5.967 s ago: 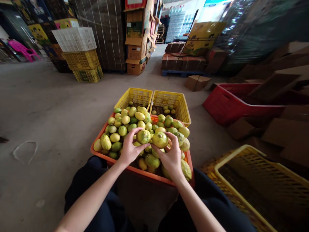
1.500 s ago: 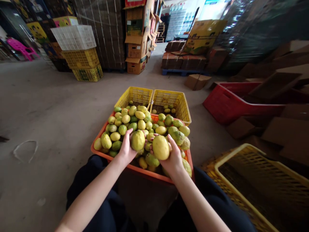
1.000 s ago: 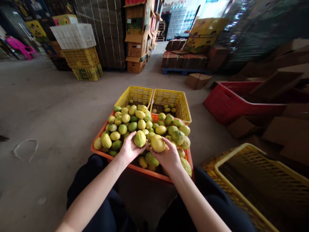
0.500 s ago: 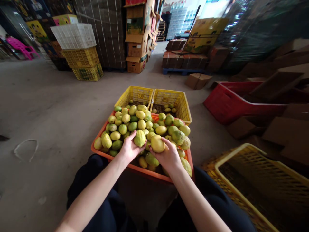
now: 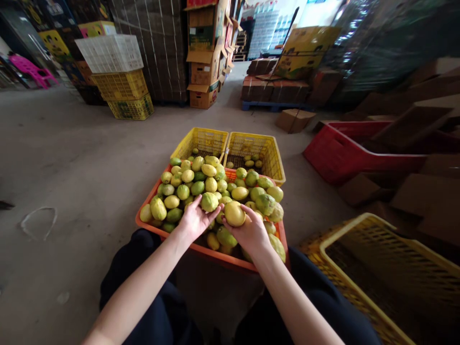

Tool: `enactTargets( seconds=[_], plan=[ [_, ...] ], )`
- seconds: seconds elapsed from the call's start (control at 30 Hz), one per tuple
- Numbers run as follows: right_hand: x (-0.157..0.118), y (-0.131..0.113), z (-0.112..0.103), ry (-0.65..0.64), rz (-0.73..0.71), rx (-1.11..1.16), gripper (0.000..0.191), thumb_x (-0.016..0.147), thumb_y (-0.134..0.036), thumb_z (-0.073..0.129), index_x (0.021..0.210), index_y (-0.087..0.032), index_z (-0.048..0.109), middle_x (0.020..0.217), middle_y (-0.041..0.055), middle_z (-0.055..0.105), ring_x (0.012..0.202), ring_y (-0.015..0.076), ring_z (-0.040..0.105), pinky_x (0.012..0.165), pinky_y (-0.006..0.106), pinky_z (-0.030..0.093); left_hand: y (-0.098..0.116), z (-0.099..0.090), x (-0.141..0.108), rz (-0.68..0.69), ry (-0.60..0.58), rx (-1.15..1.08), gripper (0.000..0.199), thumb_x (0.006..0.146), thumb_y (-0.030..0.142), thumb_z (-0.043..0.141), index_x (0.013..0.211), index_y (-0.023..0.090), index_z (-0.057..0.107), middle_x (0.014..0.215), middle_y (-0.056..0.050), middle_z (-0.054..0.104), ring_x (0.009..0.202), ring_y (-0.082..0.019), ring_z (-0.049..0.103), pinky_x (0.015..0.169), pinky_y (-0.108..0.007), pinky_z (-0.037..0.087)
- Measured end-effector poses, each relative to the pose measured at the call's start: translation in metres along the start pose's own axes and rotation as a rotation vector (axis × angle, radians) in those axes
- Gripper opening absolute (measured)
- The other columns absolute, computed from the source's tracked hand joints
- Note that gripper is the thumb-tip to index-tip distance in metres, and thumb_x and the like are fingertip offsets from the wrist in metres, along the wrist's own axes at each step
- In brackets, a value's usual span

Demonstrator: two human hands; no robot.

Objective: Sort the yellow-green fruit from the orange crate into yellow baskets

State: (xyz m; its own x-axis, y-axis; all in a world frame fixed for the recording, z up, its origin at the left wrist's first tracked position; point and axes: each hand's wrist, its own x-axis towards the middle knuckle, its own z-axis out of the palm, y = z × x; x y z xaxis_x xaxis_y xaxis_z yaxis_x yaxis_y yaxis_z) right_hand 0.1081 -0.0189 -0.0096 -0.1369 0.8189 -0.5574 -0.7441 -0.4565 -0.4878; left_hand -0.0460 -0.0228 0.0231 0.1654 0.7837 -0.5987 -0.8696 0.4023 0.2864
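An orange crate point(image 5: 143, 224) between my knees is heaped with yellow and green lemons point(image 5: 183, 192). Above the heap, my left hand point(image 5: 194, 221) holds a greenish-yellow lemon point(image 5: 209, 201) loosely, thumb at one side and fingers beneath it. Close beside it, my right hand point(image 5: 252, 233) grips a yellow lemon point(image 5: 235, 213), its thumb over the right side and its fingers partly hidden behind the fruit. The two held lemons are apart from each other.
Two yellow crates, a left one point(image 5: 187, 139) and a right one point(image 5: 275, 155), stand beyond the heap with a few lemons inside. A larger yellow crate point(image 5: 359, 292) is at my right. Farther right is a red bin point(image 5: 323, 153) among cardboard; stacked crates point(image 5: 122, 86) stand back left.
The lemon in my left hand has turned and shifted slightly right, and the fingers under it have opened a little. My right hand and its lemon have hardly moved.
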Motion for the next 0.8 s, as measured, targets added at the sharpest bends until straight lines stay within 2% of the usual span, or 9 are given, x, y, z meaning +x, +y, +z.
enactTargets(
  seconds=[0.17, 0.27, 0.4, 0.5, 0.63, 0.8],
  plan=[
    [0.001, 0.0, -0.003, -0.045, -0.011, -0.124, 0.031, 0.062, -0.033, 0.09, 0.084, -0.028, 0.068, 0.081, -0.0004, 0.077, 0.072, 0.0195, 0.072, 0.059, 0.03, 0.063, -0.001, -0.001, 0.003, 0.051, 0.016, 0.063, 0.027, 0.109, 0.029, 0.051, 0.12, 0.01, 0.065, 0.093, -0.011, 0.075, 0.075, -0.017, 0.076, 0.062, -0.023, 0.066],
    [-0.002, -0.002, 0.0, -0.073, -0.085, -0.176, 0.04, 0.058, -0.033, 0.094, 0.088, -0.027, 0.068, 0.09, 0.0, 0.077, 0.079, 0.0198, 0.072, 0.061, 0.031, 0.064, -0.002, -0.007, 0.006, 0.191, -0.055, 0.21, 0.014, 0.098, 0.022, 0.07, 0.107, 0.012, 0.066, 0.101, -0.01, 0.074, 0.087, -0.018, 0.076, 0.074, -0.026, 0.068],
    [-0.009, -0.002, 0.002, -0.074, -0.288, -0.284, 0.07, 0.052, -0.03, 0.099, 0.112, -0.031, 0.063, 0.095, -0.0038, 0.075, 0.084, 0.0191, 0.072, 0.072, 0.031, 0.063, -0.005, -0.015, 0.009, 0.557, -0.172, 0.472, 0.049, 0.072, 0.014, 0.091, 0.113, 0.024, 0.065, 0.124, -0.002, 0.07, 0.112, -0.022, 0.071, 0.099, -0.042, 0.064],
    [-0.013, -0.002, 0.001, -0.08, -0.48, -0.432, 0.081, 0.054, -0.031, 0.098, 0.124, -0.035, 0.058, 0.098, -0.0044, 0.074, 0.084, 0.0188, 0.071, 0.076, 0.031, 0.061, -0.005, -0.018, 0.01, 0.747, -0.22, 0.687, 0.065, 0.063, 0.02, 0.097, 0.119, 0.026, 0.065, 0.131, -0.004, 0.068, 0.121, -0.025, 0.068, 0.11, -0.045, 0.057],
    [-0.015, -0.001, -0.002, -0.09, -0.639, -0.539, 0.074, 0.057, -0.032, 0.097, 0.121, -0.035, 0.059, 0.11, -0.0019, 0.072, 0.093, 0.0218, 0.07, 0.081, 0.034, 0.061, -0.005, -0.021, 0.011, 0.821, -0.252, 0.831, 0.069, 0.063, 0.031, 0.098, 0.123, 0.025, 0.063, 0.136, -0.008, 0.065, 0.126, -0.029, 0.066, 0.111, -0.043, 0.056],
    [-0.014, -0.001, -0.003, -0.085, -0.674, -0.608, 0.07, 0.059, -0.036, 0.096, 0.119, -0.035, 0.06, 0.114, -0.0001, 0.072, 0.098, 0.0246, 0.07, 0.085, 0.038, 0.062, -0.006, -0.022, 0.011, 0.824, -0.255, 0.86, 0.071, 0.064, 0.035, 0.098, 0.124, 0.025, 0.063, 0.137, -0.009, 0.065, 0.123, -0.028, 0.067, 0.107, -0.042, 0.058]
  ],
)
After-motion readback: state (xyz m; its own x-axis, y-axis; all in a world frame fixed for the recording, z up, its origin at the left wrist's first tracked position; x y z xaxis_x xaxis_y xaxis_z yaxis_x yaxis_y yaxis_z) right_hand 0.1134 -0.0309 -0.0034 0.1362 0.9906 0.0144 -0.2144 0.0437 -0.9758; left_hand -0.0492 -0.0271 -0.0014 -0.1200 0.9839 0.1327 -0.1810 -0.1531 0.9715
